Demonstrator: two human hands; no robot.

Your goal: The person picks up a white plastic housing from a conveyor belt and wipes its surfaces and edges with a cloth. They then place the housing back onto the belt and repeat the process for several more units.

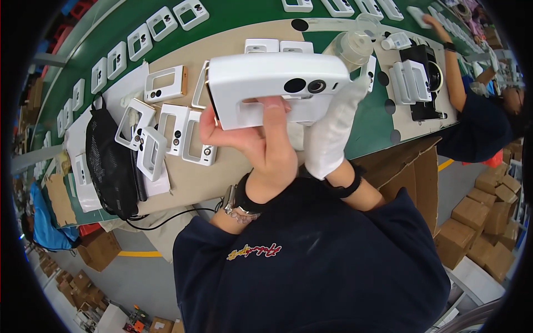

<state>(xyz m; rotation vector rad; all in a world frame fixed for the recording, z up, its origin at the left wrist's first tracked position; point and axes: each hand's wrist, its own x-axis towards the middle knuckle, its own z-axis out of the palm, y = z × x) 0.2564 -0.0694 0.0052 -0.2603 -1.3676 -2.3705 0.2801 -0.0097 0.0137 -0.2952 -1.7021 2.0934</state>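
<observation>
Close before me I hold up a white plastic housing [244, 77] with a rectangular cut-out and two round black spots on its face. My bare left hand [272, 144] grips it from below, with the thumb across the cut-out and the other fingers partly hidden. At its right end is my right hand [333, 130] in a white glove, closed against the housing; its fingertips are partly behind it. Several similar white housings [173, 129] lie on the table to the left, one of them with a gold-coloured edge [184, 81].
More white housings [140, 44] stand in a row along the green surface [222, 28]. A black mesh bag [111, 155] lies at left. A clear jar [354, 47] and a small white bottle [395, 41] stand at the back right. A co-worker [474, 119] works at right beside a cardboard box [411, 172].
</observation>
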